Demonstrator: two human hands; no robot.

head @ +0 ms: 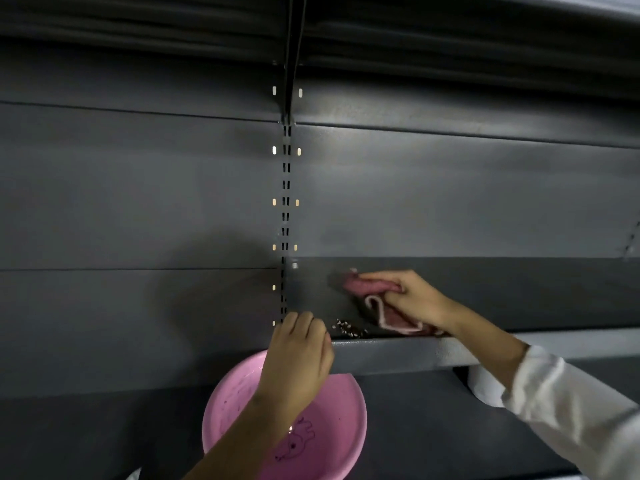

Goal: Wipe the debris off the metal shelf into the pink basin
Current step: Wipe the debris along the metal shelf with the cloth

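A dark grey metal shelf (398,351) runs from the middle to the right. A small pile of debris (348,329) lies at its front edge near the left end. My right hand (415,299) presses a pink cloth (367,287) on the shelf just right of the debris. My left hand (298,355) rests at the shelf's left corner, fingers curled against the edge, holding nothing that I can see. The pink basin (332,427) sits below the shelf's left end, partly hidden by my left forearm.
A dark metal back panel with a slotted upright (285,202) stands behind the shelf. A white roll (483,386) sits under the shelf at the right. Another shelf (311,26) hangs overhead. A dark lower surface (433,434) carries the basin.
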